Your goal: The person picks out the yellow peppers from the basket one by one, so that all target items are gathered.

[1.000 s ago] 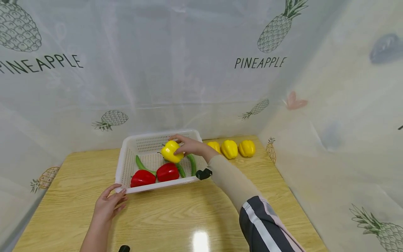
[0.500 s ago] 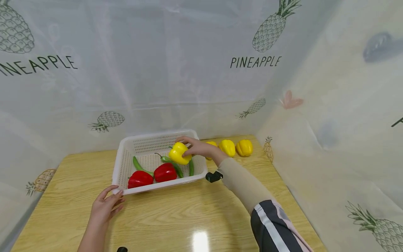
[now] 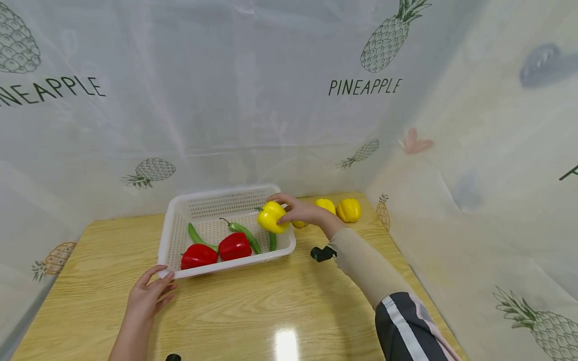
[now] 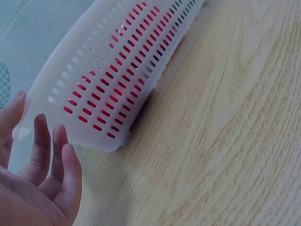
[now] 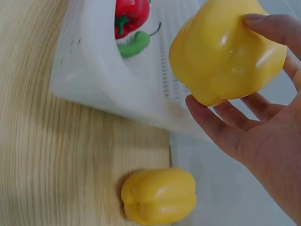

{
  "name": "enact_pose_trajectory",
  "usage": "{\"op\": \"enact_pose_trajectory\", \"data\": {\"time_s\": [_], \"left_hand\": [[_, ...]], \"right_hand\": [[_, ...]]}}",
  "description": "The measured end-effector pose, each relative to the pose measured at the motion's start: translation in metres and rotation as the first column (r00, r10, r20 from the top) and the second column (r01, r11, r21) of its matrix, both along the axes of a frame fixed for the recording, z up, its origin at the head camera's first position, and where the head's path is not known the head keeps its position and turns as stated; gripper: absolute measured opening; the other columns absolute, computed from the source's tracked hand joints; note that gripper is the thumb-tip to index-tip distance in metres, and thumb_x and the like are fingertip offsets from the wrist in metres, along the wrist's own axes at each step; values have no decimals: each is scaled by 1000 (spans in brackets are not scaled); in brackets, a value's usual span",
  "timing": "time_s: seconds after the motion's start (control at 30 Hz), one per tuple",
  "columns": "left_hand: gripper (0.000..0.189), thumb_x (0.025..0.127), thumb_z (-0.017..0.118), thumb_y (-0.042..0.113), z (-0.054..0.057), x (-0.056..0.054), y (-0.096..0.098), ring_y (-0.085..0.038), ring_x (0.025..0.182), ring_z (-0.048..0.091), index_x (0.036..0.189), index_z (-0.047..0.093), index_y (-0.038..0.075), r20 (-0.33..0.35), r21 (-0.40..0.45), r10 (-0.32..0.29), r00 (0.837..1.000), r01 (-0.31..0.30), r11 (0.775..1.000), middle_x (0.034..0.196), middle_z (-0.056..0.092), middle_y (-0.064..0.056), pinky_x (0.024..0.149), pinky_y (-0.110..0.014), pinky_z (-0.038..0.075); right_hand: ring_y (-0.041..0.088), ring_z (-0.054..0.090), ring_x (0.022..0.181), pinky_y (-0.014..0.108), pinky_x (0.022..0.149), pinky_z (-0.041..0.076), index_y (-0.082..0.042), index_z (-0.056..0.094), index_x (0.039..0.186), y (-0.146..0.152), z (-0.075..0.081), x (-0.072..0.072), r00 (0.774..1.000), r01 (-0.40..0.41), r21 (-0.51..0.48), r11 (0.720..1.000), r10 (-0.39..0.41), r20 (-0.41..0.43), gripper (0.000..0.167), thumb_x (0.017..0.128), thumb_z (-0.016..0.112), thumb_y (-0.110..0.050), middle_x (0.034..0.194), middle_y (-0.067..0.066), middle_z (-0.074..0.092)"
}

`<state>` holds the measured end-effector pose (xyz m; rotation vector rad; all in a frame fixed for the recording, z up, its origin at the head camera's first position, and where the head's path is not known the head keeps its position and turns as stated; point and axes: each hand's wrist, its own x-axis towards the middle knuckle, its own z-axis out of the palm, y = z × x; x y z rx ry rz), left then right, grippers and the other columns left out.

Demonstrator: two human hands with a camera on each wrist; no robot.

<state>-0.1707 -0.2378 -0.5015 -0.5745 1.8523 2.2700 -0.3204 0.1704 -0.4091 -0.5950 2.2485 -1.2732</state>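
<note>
My right hand (image 3: 303,211) holds a yellow bell pepper (image 3: 272,217) above the right end of the white basket (image 3: 203,270). In the right wrist view, thumb and fingers spread round the pepper, close over the basket's rim. My left hand (image 3: 145,297) pinches the basket's near left corner, the thumb at the rim and the other fingers along the outer wall. Inside the basket, two red bell peppers (image 3: 235,246) lie along the near side. Green chili peppers (image 3: 244,233) lie around them, one partly hidden below the held pepper.
Yellow bell peppers (image 3: 349,210) stand on the wooden table (image 3: 235,311) right of the basket, one mostly hidden behind my right hand. A pineapple-printed sheet (image 3: 253,110) hangs close behind the basket and along the right side.
My right hand has carried the yellow bell pepper rightward, from over the basket's middle to its right end, uncovering a green chili. My left hand stays at the corner.
</note>
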Motion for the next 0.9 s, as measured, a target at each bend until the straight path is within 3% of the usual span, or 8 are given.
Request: {"op": "enact_pose_trajectory", "data": {"time_s": [0.43,0.57,0.9], "left_hand": [[22,91,71,20,-2,-1,-1,-9,75,69,105,63,34,-13,10,0,1000,1,1000,79,71,10,67,-26,57],[22,92,71,20,-3,-2,-2,-8,74,68,106,61,34,0,16,-2,1000,2,1000,80,71,10,67,-25,57],[24,92,71,20,-4,-2,-3,-8,75,68,107,61,35,1,17,-11,1000,11,1000,81,71,9,66,-25,57]], "right_hand": [[34,41,129,49,102,39,-24,40,145,38,-1,14,998,51,45,998,-49,-47,79,79,82,-14,146,7,38],[35,46,124,47,96,45,-23,38,146,48,-4,19,997,73,39,997,-72,-25,81,79,82,-12,146,10,36],[35,41,126,49,99,42,-20,35,147,72,-5,31,991,131,15,991,-131,-10,87,75,83,-5,146,14,35]]}}
